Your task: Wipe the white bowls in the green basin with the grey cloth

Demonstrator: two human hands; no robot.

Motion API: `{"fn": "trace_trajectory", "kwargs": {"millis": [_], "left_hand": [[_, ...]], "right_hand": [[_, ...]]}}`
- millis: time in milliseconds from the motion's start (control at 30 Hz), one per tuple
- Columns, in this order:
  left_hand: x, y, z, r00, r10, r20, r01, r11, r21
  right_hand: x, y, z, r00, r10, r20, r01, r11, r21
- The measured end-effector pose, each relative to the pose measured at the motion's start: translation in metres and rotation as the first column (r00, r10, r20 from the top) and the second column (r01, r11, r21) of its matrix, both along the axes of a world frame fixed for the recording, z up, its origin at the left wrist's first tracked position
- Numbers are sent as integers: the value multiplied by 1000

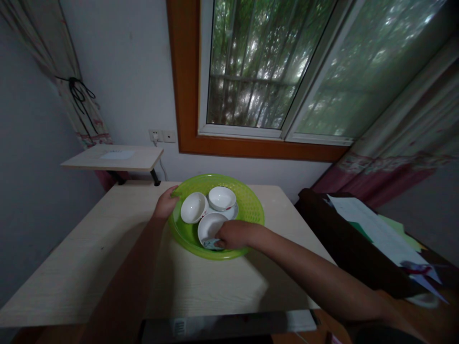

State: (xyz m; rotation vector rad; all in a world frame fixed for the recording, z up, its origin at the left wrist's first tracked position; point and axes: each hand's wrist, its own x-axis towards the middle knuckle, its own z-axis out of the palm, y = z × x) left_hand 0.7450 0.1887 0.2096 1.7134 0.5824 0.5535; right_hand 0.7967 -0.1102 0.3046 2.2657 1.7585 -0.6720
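A round green plastic basket [254, 210] sits on the pale wooden table. My left hand [166, 203] grips its left rim, fingers closed round the edge. Inside lie three white bowls: one at the left [194, 207], one at the back [222, 198], and the front bowl [210, 225], tilted. A white plate [233, 211] shows partly beneath them. My right hand [233, 234] is closed on the near right edge of the front bowl, its thumb below and its fingers over the rim. Part of that bowl is hidden behind the hand.
The table [201, 286] reaches to the wall under the window. A small raised shelf [139, 160] with a paper [117, 155] stands at the back left. To the right, a dark brown piece of furniture [344, 243] holds papers [369, 229]. A socket [156, 135] has a cable plugged in.
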Motion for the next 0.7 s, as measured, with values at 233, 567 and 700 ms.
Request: {"fn": "trace_trajectory", "kwargs": {"millis": [233,567,700], "left_hand": [[-4,-7,8,999,38,18,-38,999,-7],[-3,-10,9,999,39,7,-39,999,-20],[-4,-10,8,999,40,7,-39,999,-12]], "right_hand": [[-6,-12,19,990,-87,114,96,993,-70],[-7,-20,29,968,-184,172,200,977,-80],[-5,-22,29,950,-207,235,236,967,-102]]}}
